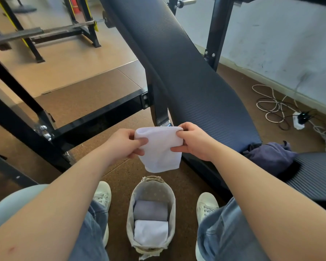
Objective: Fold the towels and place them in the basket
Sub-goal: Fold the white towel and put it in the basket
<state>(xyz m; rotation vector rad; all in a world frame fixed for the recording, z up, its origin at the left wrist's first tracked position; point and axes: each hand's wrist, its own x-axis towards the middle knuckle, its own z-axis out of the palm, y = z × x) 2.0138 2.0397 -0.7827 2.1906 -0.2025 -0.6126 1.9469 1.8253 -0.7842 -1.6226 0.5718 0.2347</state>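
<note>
Left hand point(127, 145) & right hand point(193, 141) each pinch a top corner of folded white towel point(160, 149), held up over the basket point(172, 200). Basket on floor betw. the shoes holds a grey towel point(150, 210) & a white one point(151, 232).

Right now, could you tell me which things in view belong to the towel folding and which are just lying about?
Job: white towel, pinched by left hand and right hand; basket; folded grey towel, folded white towel inside; purple towel.
Lying about: bench, cables, power strip.
</note>
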